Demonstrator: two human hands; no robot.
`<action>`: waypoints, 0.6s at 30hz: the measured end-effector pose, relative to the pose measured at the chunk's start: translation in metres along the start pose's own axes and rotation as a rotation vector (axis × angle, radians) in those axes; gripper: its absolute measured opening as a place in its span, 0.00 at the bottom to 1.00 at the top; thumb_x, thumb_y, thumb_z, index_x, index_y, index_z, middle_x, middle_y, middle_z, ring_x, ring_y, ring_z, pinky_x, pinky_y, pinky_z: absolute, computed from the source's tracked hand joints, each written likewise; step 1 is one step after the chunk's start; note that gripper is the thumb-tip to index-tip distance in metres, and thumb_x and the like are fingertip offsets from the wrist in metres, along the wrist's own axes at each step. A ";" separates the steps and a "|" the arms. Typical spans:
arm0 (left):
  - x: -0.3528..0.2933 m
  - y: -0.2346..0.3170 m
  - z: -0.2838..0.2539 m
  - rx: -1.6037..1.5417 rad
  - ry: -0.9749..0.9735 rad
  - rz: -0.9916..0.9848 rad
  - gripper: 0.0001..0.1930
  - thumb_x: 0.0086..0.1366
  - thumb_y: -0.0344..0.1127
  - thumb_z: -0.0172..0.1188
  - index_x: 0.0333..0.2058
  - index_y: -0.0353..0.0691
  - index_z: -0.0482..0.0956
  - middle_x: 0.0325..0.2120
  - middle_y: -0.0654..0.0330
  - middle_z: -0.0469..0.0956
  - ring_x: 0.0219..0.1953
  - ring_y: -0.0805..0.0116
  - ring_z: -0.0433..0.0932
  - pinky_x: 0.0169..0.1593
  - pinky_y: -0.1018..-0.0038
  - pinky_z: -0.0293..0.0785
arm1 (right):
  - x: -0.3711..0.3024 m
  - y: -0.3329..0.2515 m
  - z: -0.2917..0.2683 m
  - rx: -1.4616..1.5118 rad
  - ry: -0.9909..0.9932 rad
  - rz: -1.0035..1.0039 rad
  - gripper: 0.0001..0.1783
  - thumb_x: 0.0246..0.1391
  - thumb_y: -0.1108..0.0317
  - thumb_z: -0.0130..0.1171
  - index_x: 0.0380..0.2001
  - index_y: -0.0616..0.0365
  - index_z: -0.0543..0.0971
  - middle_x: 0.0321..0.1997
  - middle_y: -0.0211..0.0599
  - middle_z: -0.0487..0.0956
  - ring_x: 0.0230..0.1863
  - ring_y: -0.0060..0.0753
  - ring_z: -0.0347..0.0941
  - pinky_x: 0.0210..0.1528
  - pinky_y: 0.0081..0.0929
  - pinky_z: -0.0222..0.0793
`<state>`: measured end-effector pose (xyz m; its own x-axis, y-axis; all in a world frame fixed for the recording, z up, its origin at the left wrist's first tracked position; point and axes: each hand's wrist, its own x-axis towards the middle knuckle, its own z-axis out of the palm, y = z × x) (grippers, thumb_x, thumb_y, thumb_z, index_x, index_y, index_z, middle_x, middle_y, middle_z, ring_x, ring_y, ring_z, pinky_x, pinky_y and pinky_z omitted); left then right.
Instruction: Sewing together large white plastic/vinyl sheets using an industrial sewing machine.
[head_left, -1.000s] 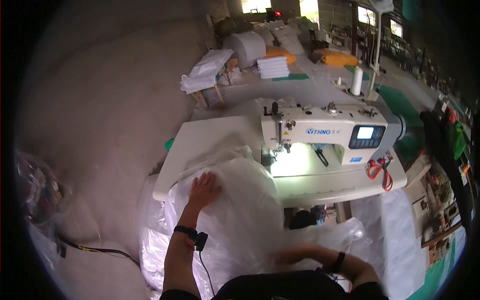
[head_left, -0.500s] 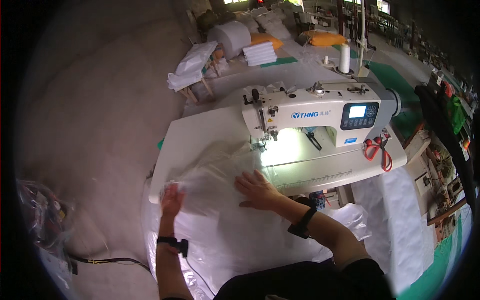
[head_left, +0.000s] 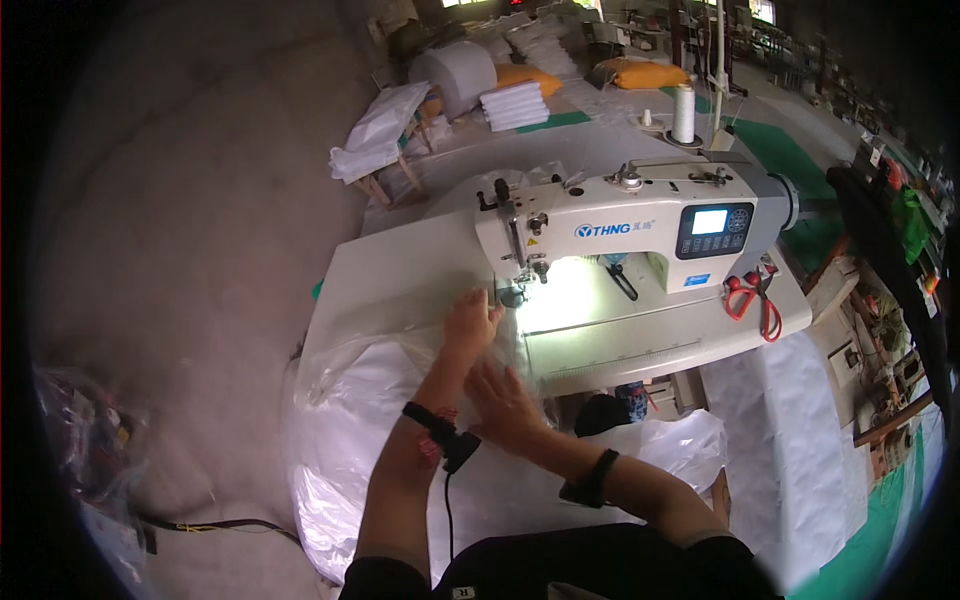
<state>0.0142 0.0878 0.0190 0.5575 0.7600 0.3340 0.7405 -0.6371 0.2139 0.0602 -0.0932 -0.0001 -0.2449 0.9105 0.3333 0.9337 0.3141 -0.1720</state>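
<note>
A large sheet of clear, milky plastic film (head_left: pixel 375 385) drapes over the left part of the sewing machine table (head_left: pixel 400 255) and down its front toward me. Close to the needle and presser foot (head_left: pixel 520 290), my left hand (head_left: pixel 470 322) rests on the film, fingers pointing at the machine and thumb apart. My right hand (head_left: pixel 505 405) lies flat on the film just below it, fingers stretched out. My left forearm and hand partly cover the right fingertips. The white sewing machine (head_left: pixel 620 215) stands over the table, its lamp lighting the area right of the needle.
Red-handled scissors (head_left: pixel 755 302) lie on the table's right end. A thread cone (head_left: pixel 683 115) stands behind the machine. White sheeting (head_left: pixel 775 440) hangs at the right front. Folded white stacks (head_left: pixel 515 106), a big roll (head_left: pixel 455 75) and orange sacks (head_left: pixel 640 73) sit farther back.
My left hand has moved right and away from me, from the film's left side to beside the presser foot. My right hand has come slightly nearer to me. The film's left part has shifted.
</note>
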 end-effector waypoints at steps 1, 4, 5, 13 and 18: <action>-0.004 0.000 0.016 0.102 0.085 0.048 0.24 0.61 0.47 0.53 0.50 0.35 0.69 0.46 0.48 0.73 0.47 0.49 0.72 0.49 0.57 0.66 | -0.008 -0.003 -0.003 0.028 0.012 0.031 0.39 0.48 0.48 0.57 0.60 0.55 0.60 0.63 0.44 0.59 0.67 0.48 0.49 0.64 0.52 0.44; -0.006 -0.013 0.044 0.092 0.134 0.031 0.22 0.59 0.39 0.54 0.50 0.31 0.67 0.47 0.45 0.70 0.47 0.46 0.70 0.52 0.54 0.63 | -0.044 0.002 -0.011 0.010 -0.093 -0.091 0.35 0.51 0.55 0.56 0.59 0.58 0.60 0.61 0.49 0.61 0.60 0.51 0.60 0.58 0.47 0.57; -0.007 -0.018 0.047 0.012 0.250 0.068 0.22 0.59 0.37 0.54 0.50 0.31 0.67 0.47 0.45 0.70 0.48 0.46 0.69 0.52 0.55 0.63 | -0.058 0.004 -0.013 0.037 -0.083 -0.081 0.35 0.51 0.55 0.56 0.59 0.58 0.60 0.61 0.49 0.61 0.60 0.51 0.60 0.58 0.47 0.57; -0.017 -0.016 0.033 0.002 0.254 0.106 0.22 0.57 0.36 0.57 0.49 0.33 0.68 0.44 0.47 0.71 0.45 0.48 0.71 0.50 0.57 0.65 | -0.086 -0.010 -0.005 0.907 -0.373 -0.207 0.28 0.55 0.62 0.53 0.57 0.62 0.63 0.56 0.51 0.67 0.50 0.53 0.69 0.50 0.43 0.67; -0.008 -0.015 0.013 -0.016 -0.012 0.001 0.09 0.55 0.36 0.60 0.32 0.39 0.74 0.29 0.55 0.74 0.35 0.56 0.75 0.39 0.61 0.70 | -0.062 0.017 -0.026 0.595 -0.072 0.042 0.18 0.53 0.64 0.55 0.48 0.55 0.73 0.39 0.41 0.79 0.33 0.41 0.76 0.33 0.34 0.73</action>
<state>0.0037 0.0933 0.0014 0.5632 0.7605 0.3232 0.7335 -0.6402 0.2283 0.0981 -0.1518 0.0007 -0.2475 0.9347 0.2550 0.6411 0.3553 -0.6803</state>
